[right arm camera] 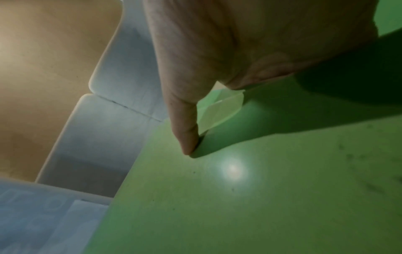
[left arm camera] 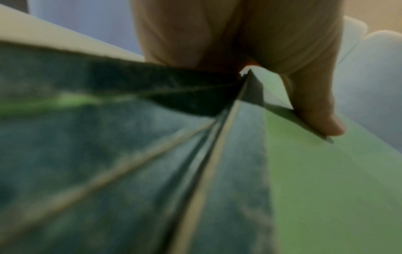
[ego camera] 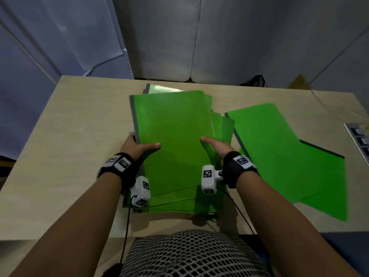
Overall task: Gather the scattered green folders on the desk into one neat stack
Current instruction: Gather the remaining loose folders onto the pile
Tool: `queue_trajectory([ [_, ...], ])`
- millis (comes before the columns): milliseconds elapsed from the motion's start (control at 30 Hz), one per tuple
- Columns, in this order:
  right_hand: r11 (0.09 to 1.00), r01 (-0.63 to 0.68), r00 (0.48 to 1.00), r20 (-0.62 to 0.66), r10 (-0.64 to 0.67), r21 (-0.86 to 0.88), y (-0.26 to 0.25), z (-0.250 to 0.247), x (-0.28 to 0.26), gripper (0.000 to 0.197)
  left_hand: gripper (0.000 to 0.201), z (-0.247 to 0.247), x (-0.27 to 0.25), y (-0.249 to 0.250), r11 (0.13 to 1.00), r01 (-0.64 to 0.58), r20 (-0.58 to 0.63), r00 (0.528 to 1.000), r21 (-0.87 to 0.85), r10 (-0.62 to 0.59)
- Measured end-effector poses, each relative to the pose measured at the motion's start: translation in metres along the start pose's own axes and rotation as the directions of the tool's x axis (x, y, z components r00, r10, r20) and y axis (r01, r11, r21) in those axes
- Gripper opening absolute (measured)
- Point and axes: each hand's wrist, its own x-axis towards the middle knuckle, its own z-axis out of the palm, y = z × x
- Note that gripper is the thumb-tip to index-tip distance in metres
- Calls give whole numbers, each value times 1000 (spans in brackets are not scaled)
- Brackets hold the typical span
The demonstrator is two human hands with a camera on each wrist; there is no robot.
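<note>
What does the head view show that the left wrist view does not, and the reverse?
Only the head view shows the right hand on the pile's right side, two loose folders lying apart to the right, and the desk. Only the left wrist view shows the layered folder edges fanning out below the grip. Both show the left hand gripping the folder pile, thumb on top.

Green folders, gathered pile [ego camera: 173,136]: glossy green covers with grey spines, held slightly raised over the desk centre, loosely fanned, lower edges and right-hand edges uneven. Green folders, loose [ego camera: 279,148]: two overlapping, laid flat to the right, dark spines visible, apart from the pile.
</note>
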Motion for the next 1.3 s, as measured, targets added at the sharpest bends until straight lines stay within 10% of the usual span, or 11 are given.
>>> queue_trajectory([
  [300, 999, 20, 984, -175, -14, 31, 18, -43, -1, 85, 71, 41, 9, 38, 964, 3, 210, 976, 266, -61],
  [500, 998, -15, 986, -168, 25, 56, 28, -45, -2, 67, 123, 52, 7, 30, 882, 64, 147, 978, 467, -149],
  [1000, 996, -93, 977, -193, 95, 18, 28, -40, 9, 72, 99, 53, 2, 38, 915, 392, 298, 865, 102, -403],
  [1133, 989, -90, 982, -153, 107, 114, 28, -39, 7, 84, 90, 54, 0, 41, 926, 367, 359, 855, 93, -375],
  [1300, 987, 17, 986, -165, 10, 161, 24, -40, 7, 144, 110, 42, 7, 55, 984, 157, 362, 925, -90, -114],
])
